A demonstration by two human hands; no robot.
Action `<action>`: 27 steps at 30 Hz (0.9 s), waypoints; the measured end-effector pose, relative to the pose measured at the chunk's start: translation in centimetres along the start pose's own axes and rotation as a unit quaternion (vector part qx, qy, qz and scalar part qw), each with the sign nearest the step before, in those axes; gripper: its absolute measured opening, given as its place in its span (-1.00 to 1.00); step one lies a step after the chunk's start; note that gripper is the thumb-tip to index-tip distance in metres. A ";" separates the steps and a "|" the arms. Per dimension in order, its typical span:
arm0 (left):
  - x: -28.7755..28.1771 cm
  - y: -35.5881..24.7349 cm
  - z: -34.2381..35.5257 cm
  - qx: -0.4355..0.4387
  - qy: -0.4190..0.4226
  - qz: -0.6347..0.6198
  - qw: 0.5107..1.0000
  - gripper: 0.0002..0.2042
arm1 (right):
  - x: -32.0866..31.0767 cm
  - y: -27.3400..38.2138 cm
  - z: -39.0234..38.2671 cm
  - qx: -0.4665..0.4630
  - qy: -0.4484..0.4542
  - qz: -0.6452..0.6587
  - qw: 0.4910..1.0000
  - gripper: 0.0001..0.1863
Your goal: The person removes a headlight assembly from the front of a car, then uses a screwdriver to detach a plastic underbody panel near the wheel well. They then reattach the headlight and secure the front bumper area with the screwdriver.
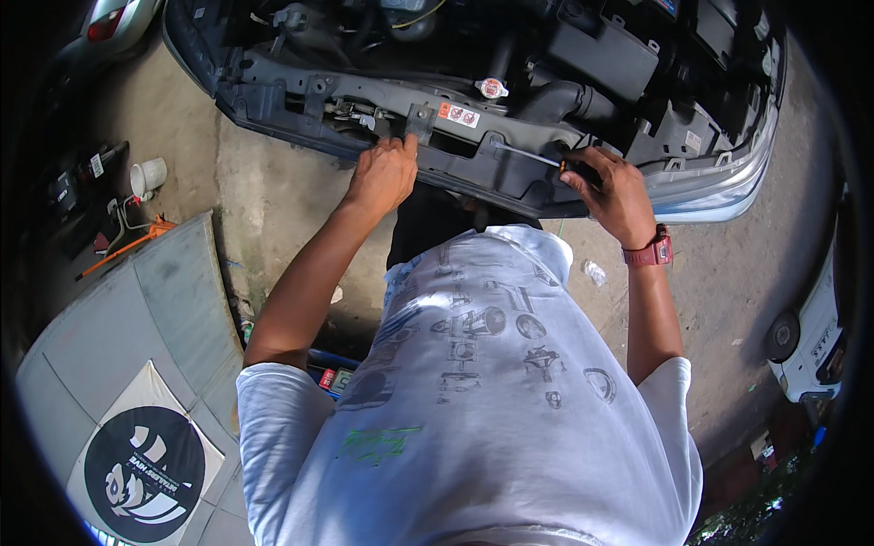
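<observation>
My right hand (614, 191) is closed round the handle of a screwdriver (528, 154), whose metal shaft points left. Its tip meets the dark plastic front panel (464, 168) of a car's open engine bay. On that panel's upper edge, beside an upright metal bracket (420, 121), rests my left hand (384, 173). Its fingers are bent over the edge, and whether they hold anything is hidden. Between the bracket and the tip lies a dark slot in the panel. Left of my left hand the hood latch (364, 116) shows in its opening.
Behind the panel are a radiator cap (492, 88), a black air hose (564, 102) and a black box (605, 55). A grey panelled board (137, 309) stands at left, near an orange-handled tool (127, 246) and a white bucket (148, 176). A white car (815, 337) is at right.
</observation>
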State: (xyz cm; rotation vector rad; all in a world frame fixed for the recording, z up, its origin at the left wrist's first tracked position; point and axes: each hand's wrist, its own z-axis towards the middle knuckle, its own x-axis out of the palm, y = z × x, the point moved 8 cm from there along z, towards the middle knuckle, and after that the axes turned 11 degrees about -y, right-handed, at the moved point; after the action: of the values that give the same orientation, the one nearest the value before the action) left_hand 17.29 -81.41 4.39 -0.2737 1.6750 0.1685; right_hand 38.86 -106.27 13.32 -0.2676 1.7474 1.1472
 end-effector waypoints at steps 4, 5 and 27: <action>0.0 0.5 0.2 0.003 -0.026 -0.037 0.999 -0.79 | -0.1 0.0 -0.2 -0.001 0.001 -0.016 1.000 -0.59; -0.1 0.5 0.2 -0.004 -0.037 -0.052 0.998 -0.78 | -0.1 0.0 -0.3 0.006 0.004 -0.015 1.000 -0.59; 0.2 1.1 -0.2 -0.064 -0.037 -0.092 0.993 -0.69 | 3.9 5.3 1.0 -0.053 0.013 0.023 0.998 -0.66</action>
State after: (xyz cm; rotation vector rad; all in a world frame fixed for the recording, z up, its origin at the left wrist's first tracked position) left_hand 16.77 -80.40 4.13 -0.5107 1.5591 0.1478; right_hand 34.20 -101.51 13.09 -0.3094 1.7260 1.2775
